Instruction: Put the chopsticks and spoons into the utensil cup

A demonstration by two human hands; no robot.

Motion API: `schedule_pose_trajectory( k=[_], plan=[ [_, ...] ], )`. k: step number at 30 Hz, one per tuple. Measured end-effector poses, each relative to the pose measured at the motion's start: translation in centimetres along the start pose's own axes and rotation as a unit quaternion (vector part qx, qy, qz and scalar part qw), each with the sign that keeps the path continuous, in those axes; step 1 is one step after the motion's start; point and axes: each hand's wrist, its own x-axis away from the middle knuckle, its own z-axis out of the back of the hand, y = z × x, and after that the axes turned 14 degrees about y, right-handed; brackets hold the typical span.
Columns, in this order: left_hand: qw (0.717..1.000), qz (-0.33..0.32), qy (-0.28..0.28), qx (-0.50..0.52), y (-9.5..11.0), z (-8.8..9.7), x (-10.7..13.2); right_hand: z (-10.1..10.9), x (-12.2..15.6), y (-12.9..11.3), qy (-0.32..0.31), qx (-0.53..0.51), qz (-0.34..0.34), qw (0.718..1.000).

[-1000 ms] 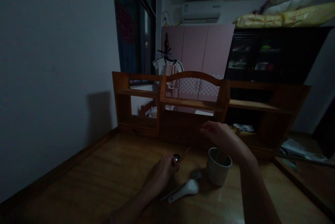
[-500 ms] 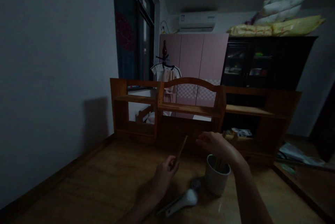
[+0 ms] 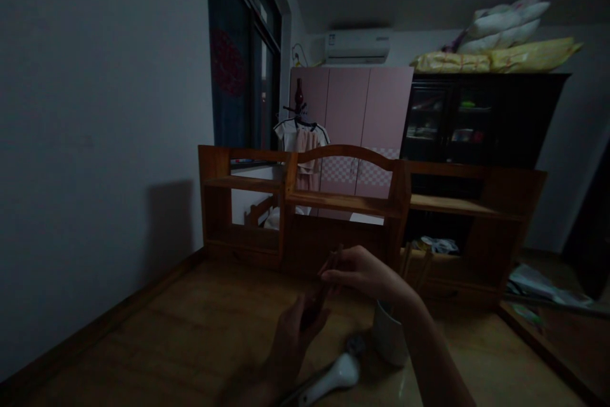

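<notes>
My left hand (image 3: 298,334) is curled round the lower part of a thin wooden chopstick (image 3: 340,249); in the dim light I cannot tell whether it is one or more. At the upper part, my right hand (image 3: 357,273) pinches it between thumb and fingers. Below my right wrist stands a pale cup (image 3: 388,334), partly covered by the forearm, with more chopsticks (image 3: 423,269) poking up out of it. A white spoon (image 3: 336,378) lies on the table by my left hand, and beside it is a metal utensil with a dark round head (image 3: 354,345).
A wooden shelf unit (image 3: 345,202) runs along the back of the wooden table (image 3: 190,324). The white wall (image 3: 95,140) borders the left side. Plastic bags (image 3: 548,283) lie low at the right, beyond the table's raised edge.
My right hand has moved left and down from above the cup to the chopstick and now touches it. My left hand has turned slightly and sits lower.
</notes>
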Motion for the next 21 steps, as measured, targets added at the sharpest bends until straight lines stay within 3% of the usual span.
schedule_pose_trajectory(
  k=[4, 11, 15, 21],
  plan=[
    [1.000, -0.009, -0.016, -0.002, -0.4, 0.1, -0.2, -0.1, 0.2, -0.7, 0.028, 0.047, 0.025, 0.998],
    [0.992, -0.100, -0.062, -0.044, -1.6, -0.5, -0.3, 0.4, 1.0, -1.6, 0.072, 0.106, 0.041, 0.991],
    [0.992, -0.097, -0.037, -0.077, -2.8, -1.3, -0.2, 0.7, 1.2, -1.3, 0.074, 0.126, 0.019, 0.989],
    [0.993, -0.071, -0.083, -0.044, -2.4, -1.3, -0.6, 1.2, 1.2, -0.9, 0.066, 0.132, 0.007, 0.989]
  ],
)
